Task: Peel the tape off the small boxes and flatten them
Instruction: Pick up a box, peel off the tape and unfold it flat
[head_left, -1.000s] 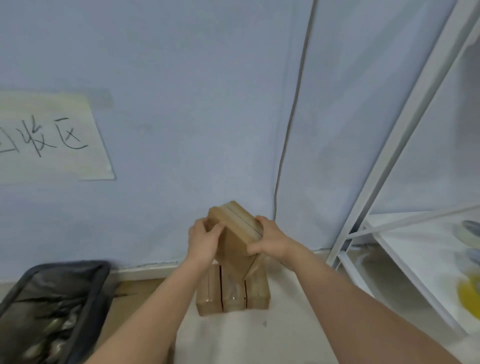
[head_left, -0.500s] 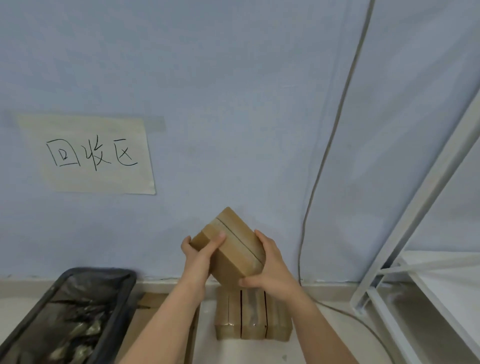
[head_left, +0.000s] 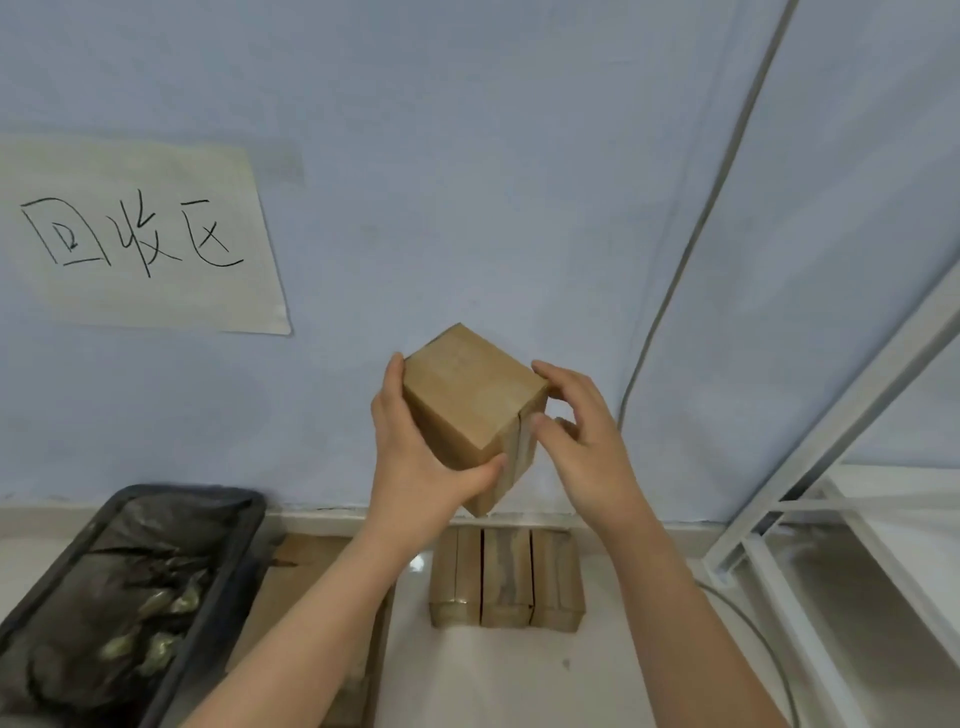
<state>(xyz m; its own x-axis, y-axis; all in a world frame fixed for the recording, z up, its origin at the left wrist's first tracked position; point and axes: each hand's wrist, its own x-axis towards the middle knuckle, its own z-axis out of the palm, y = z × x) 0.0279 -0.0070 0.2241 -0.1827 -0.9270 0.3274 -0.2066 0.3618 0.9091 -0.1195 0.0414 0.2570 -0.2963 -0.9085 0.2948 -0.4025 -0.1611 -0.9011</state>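
Observation:
A small brown cardboard box (head_left: 467, 395) is held tilted in the air in front of the wall. My left hand (head_left: 421, 457) grips its left side, thumb under the lower front edge. My right hand (head_left: 587, 447) is at the box's right end, where a taped seam runs down the face; its thumb and curled fingertips touch that end. Three more taped small boxes (head_left: 506, 577) stand side by side on the floor directly below.
A black bin (head_left: 130, 597) lined with a dark bag sits at the lower left. Flat cardboard (head_left: 306, 571) lies beside it. A white metal shelf frame (head_left: 831, 441) stands at the right, and a grey cable (head_left: 675, 291) runs down the wall. A handwritten paper sign (head_left: 140, 239) hangs at the left.
The box has been turned in my hands: the seamed face that was on top now faces right, and a plain face is up. My right hand shifted to that end.

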